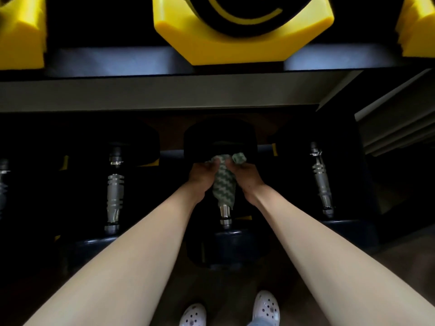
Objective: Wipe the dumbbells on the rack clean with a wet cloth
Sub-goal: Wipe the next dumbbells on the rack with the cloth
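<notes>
Dark metal rack (pixel 164 90), lower shelf: I hold a cloth around a dumbbell handle.
A yellow hexagonal dumbbell head (pixel 244 45) sits on the shelf above. Below it lies the middle black dumbbell with a chrome handle (pixel 225 214). A green-and-white zigzag cloth (pixel 224 184) wraps that handle. The fingers of my left hand (pixel 202 177) and right hand (pixel 244 177) curl around the cloth, gripping it from either side.

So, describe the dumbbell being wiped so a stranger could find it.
From the big yellow dumbbell head on the upper shelf, drop straight down to the dark lower row. The dumbbell directly below is it: unlike its neighbours' bare handles, its handle is wrapped in a green zigzag cloth gripped by the left hand and right hand.
</notes>
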